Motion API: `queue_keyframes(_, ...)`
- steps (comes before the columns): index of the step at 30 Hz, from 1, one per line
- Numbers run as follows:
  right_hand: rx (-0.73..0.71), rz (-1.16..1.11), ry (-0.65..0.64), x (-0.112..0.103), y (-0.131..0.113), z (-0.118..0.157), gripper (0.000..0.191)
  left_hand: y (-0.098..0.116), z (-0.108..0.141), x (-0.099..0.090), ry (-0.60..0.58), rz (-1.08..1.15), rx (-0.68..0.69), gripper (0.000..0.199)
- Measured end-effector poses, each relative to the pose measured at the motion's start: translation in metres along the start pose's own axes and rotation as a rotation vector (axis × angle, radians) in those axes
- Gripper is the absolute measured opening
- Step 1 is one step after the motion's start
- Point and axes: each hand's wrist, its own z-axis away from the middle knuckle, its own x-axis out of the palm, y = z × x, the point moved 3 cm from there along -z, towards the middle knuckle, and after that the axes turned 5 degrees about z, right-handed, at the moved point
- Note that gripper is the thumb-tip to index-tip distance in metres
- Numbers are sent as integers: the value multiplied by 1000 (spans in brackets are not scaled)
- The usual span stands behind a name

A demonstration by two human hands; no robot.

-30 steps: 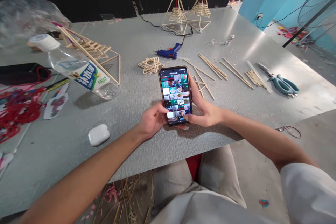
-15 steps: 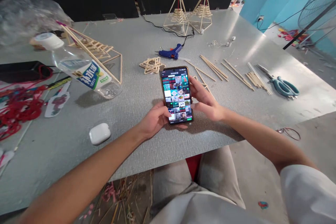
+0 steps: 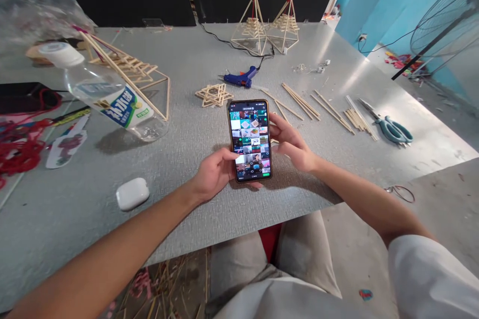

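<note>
A smartphone (image 3: 250,142) is held upright over the table's near edge, its lit screen filled with a grid of small pictures. My left hand (image 3: 217,172) is closed around its lower left side, the thumb lying on the screen's edge. On the other side my right hand (image 3: 294,147) grips the phone's right edge; its fingers go partly behind the case and the thumb is bent beside the screen. Just beyond the phone lies a star-shaped frame of wooden sticks (image 3: 214,95). A blue glue gun (image 3: 240,78) rests behind that.
Left are a tilted plastic bottle (image 3: 112,99), a white earphone case (image 3: 132,194) and red cord (image 3: 22,144). Loose sticks (image 3: 300,101) and teal-handled scissors (image 3: 394,130) lie right. Stick pyramids (image 3: 254,25) stand at the back; another stick frame (image 3: 127,70) is behind the bottle.
The picture grid on the screen has scrolled upward. My right thumb has moved off the screen's edge. The whole view has shifted slightly, with both hands still at the phone.
</note>
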Motion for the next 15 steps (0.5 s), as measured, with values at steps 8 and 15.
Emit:
queue_keyframes(8,14,-44,12,1,-6,-4,82,0,1,5,89,-58,-21,47)
queue_keyframes(15,19,-80,23,1,-3,-3,81,0,-3,2,-3,-14,-34,44)
